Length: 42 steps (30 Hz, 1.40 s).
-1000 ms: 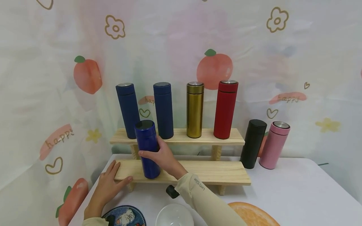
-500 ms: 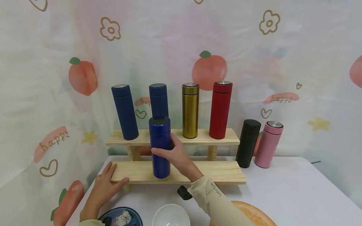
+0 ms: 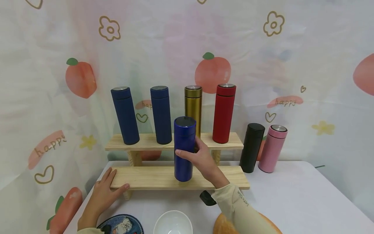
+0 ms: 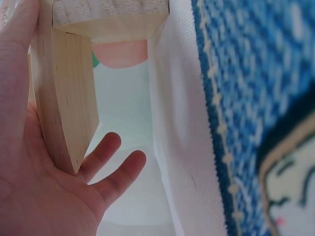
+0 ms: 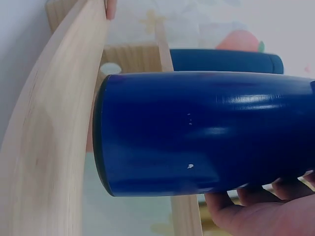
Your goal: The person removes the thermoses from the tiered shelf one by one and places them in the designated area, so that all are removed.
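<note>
My right hand (image 3: 205,162) grips a glossy blue thermos (image 3: 183,162) with a dark lid, thumb in front and fingers behind. The thermos stands upright, its base just over the lower wooden shelf (image 3: 146,178); a narrow gap shows in the right wrist view. It partly hides a gold thermos (image 3: 193,102) on the upper shelf (image 3: 143,141). My left hand (image 3: 102,196) rests against the lower shelf's left end, fingers extended, thumb along its front edge. In the left wrist view, two fingers (image 4: 120,174) stretch past the board (image 4: 74,98).
Two navy thermoses (image 3: 125,117) and a red thermos (image 3: 224,113) stand on the upper shelf. Right of the rack are a black thermos (image 3: 252,149) and a pink thermos (image 3: 272,149). In front lie a white bowl (image 3: 173,224), a blue patterned mat (image 3: 132,224) and an orange-slice mat (image 3: 220,224).
My right hand has carried the blue thermos rightward along the lower shelf, from before the left navy thermos to before the gold one. The left hand keeps its place on the shelf end.
</note>
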Available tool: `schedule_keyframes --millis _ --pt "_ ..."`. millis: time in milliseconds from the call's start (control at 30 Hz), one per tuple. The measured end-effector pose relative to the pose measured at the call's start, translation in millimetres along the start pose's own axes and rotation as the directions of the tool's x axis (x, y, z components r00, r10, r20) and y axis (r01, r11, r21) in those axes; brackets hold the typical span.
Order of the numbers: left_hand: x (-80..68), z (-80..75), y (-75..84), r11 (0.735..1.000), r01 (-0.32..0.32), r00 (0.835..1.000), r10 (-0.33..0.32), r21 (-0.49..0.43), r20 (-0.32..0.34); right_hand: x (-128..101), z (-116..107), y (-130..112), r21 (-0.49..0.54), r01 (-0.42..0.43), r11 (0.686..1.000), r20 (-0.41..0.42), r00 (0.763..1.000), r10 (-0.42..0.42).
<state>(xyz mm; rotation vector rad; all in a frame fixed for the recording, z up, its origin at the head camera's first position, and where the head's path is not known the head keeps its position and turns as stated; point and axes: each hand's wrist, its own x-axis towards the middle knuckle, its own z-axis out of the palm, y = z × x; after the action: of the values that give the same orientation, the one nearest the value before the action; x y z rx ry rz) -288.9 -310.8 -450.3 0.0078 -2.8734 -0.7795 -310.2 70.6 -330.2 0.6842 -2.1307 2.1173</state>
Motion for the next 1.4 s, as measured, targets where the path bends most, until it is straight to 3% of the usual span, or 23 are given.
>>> schedule_keyframes --millis 400,767,1000,1400 --pt "-0.1 -2.6 1.7 1.0 0.007 0.999 -0.007 0.012 0.032 -13 -47 0 -0.088 -0.048 0.995 -0.078 0.996 0.041" --pt "1.3 -3.6 -0.4 1.0 -0.014 1.0 0.013 0.01 0.019 -28 -84 0 -0.121 -0.103 0.987 -0.158 0.984 0.083" --pt "0.1 -3.2 1.7 1.0 0.01 0.999 -0.01 0.001 0.045 -37 -107 2 -0.17 -0.086 0.982 -0.191 0.98 0.053" --pt "-0.1 -3.7 1.0 1.0 -0.008 1.0 0.007 0.023 0.028 -55 -146 1 -0.238 -0.108 0.965 -0.274 0.961 0.04"
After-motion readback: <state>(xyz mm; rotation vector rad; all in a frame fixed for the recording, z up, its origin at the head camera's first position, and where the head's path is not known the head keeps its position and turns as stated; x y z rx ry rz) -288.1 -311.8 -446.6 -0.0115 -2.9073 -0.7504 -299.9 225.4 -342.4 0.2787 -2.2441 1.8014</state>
